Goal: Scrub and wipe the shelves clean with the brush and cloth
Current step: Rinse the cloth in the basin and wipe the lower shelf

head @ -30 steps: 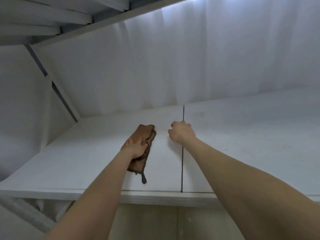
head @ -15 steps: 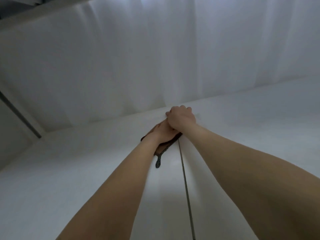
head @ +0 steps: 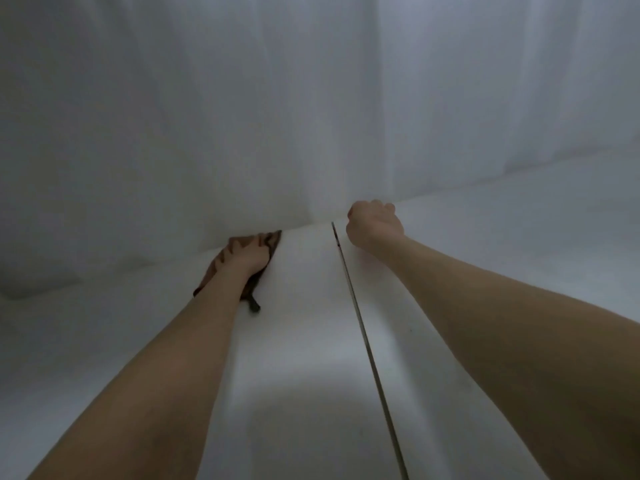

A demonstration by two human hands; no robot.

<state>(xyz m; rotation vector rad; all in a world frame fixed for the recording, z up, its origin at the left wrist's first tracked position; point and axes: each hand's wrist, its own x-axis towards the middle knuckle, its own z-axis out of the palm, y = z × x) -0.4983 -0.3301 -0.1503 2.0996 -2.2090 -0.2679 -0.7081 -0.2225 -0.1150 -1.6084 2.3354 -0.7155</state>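
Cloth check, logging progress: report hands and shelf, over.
Left hand pressing cloth flat at shelf back edge. Right hand curled beside seam, contents hidden. Brush not in view. Nothing seen blocking.

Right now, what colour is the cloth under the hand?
Brown, with a darker strip at its near end. The head view shows the cloth best.

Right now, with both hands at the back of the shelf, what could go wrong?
The cloth under the left hand is pressed against the white sheet at the back, so it may drag or bunch the sheet. The right hand sits beside the dark gap between the shelf boards; dirt could be pushed into it.
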